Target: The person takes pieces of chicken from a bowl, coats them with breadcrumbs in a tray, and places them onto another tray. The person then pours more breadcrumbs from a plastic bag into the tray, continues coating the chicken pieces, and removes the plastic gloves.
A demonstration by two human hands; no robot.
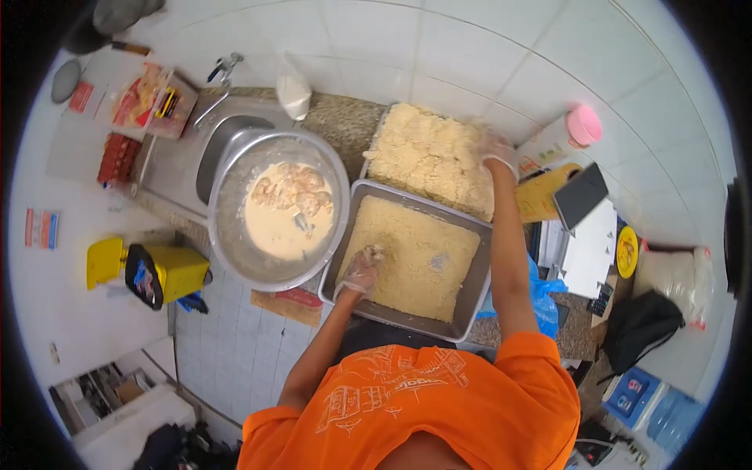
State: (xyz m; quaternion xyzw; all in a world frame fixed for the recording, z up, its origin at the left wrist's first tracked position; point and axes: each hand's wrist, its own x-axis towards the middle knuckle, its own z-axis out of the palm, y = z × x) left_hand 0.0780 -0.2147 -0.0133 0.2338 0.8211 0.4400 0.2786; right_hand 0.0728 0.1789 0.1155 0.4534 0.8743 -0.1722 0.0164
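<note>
Orange shirt (439, 399) fabric occupies the lower centre of the view, with both bare forearms extending forward from its short sleeves. Clear gloves cover both hands.

Left hand (362, 270): positioned inside the front tray (478, 274), near its left wall, with the fingertips in contact with the pale crumbs (415, 235). The fingers are curled and coated with crumbs; whether they grip a piece cannot be told.

Right hand (498, 149): positioned at the right end of the crumb-coated heap (431, 149) in the rear tray. The hand is blurred, and its grip cannot be told.

Front tray: grey, rectangular, placed directly before the person. Crumbs cover most of its floor; a small grey patch shows right of centre. The rear tray stands just behind it, and the heap hides most of its floor.

Metal bowl (227, 211): located immediately left of the front tray, partly over the sink (211, 160). It contains a creamy liquid (270, 235) with pale pieces (294, 188) at the surface.

Surroundings: a tap (225, 74) is mounted behind the sink. A container with a pink lid (583, 124) stands beyond the right hand. A blue bag (542, 304) lies right of the front tray. A yellow bin (176, 270) stands at far left.
</note>
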